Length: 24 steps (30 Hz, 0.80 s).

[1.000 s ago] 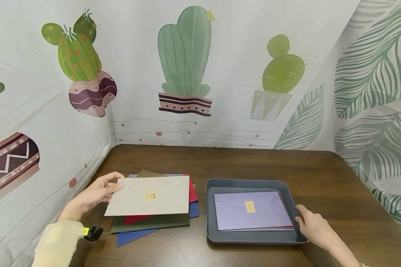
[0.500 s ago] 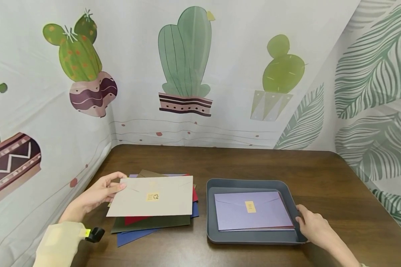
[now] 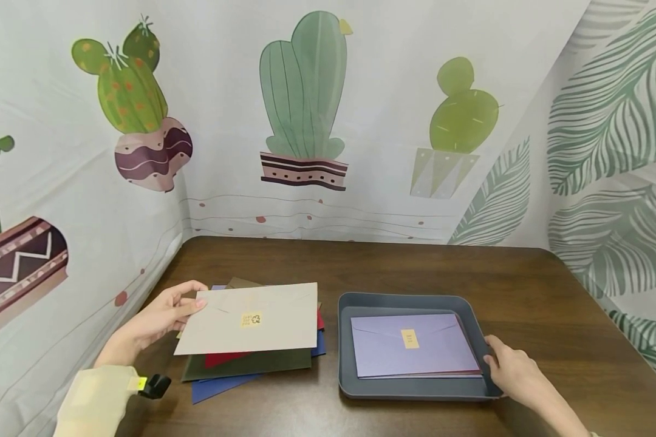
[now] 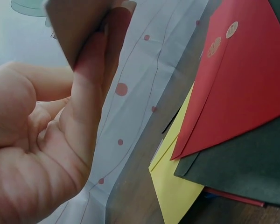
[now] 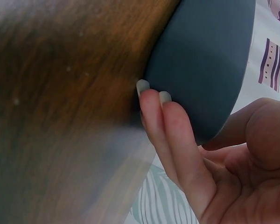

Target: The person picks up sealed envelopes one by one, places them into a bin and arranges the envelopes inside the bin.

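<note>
My left hand [image 3: 166, 312] pinches a cream envelope [image 3: 279, 331] at its left end, thumb on the upper face. The envelope is held over a loose pile, and its gold sticker faces up. Beneath it, the left wrist view shows a red envelope [image 4: 245, 79], a dark green envelope [image 4: 238, 158] and a yellow envelope [image 4: 177, 191]. On the right, a grey tray [image 3: 415, 389] holds a small stack topped by a lavender envelope [image 3: 382, 358]. With thumb at the rim and fingers against the outer wall, my right hand [image 3: 516, 370] grips the tray's right side.
Both the pile and the tray stand on a brown wooden table [image 3: 393, 267]. A blue envelope [image 3: 213, 389] sticks out at the pile's front, a brown one at its back. A cactus-printed cloth [image 3: 382, 121] hangs behind and along the left edge.
The cream envelope has shifted slightly right with my left hand, and its right end has tilted up a little. My right hand and the tray have stayed in place.
</note>
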Each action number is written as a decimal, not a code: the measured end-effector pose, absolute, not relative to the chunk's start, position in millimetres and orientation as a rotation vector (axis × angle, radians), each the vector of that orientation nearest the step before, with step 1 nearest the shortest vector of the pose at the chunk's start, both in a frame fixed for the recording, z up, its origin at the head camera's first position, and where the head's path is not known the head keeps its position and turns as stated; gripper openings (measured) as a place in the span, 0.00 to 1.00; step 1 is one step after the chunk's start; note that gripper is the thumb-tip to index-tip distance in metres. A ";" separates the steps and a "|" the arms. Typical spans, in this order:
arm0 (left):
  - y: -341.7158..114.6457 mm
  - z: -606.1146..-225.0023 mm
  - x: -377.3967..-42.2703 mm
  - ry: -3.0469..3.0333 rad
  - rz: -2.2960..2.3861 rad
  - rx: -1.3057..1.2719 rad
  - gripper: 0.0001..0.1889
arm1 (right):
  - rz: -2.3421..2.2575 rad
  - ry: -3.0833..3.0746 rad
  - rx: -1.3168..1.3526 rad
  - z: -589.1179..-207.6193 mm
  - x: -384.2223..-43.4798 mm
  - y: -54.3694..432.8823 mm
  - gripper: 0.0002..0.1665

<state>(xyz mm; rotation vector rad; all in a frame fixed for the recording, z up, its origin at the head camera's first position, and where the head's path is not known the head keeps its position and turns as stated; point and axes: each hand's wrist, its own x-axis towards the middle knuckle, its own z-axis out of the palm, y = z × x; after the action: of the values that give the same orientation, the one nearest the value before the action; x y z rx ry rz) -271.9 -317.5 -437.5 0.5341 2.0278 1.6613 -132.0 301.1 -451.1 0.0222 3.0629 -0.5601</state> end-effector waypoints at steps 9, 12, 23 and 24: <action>-313.9 -435.5 -269.9 1.997 1.667 0.548 0.08 | -0.565 3.061 0.020 -451.6 -131.7 300.8 0.18; -312.0 -433.8 -269.3 1.993 1.665 0.553 0.08 | -0.567 3.061 0.020 -451.8 -131.9 301.0 0.18; -306.0 -430.7 -267.0 1.928 1.678 0.605 0.09 | -0.571 3.064 0.017 -451.3 -131.3 300.6 0.18; -305.5 -430.4 -266.7 1.925 1.678 0.605 0.08 | -0.582 3.054 0.021 -451.2 -131.3 300.4 0.19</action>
<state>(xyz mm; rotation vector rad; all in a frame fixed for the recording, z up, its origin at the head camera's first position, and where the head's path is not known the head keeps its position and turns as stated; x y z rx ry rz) -266.7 -305.5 -430.4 0.6050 1.9251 1.6776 -131.3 300.4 -451.2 0.0214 3.0544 -0.5823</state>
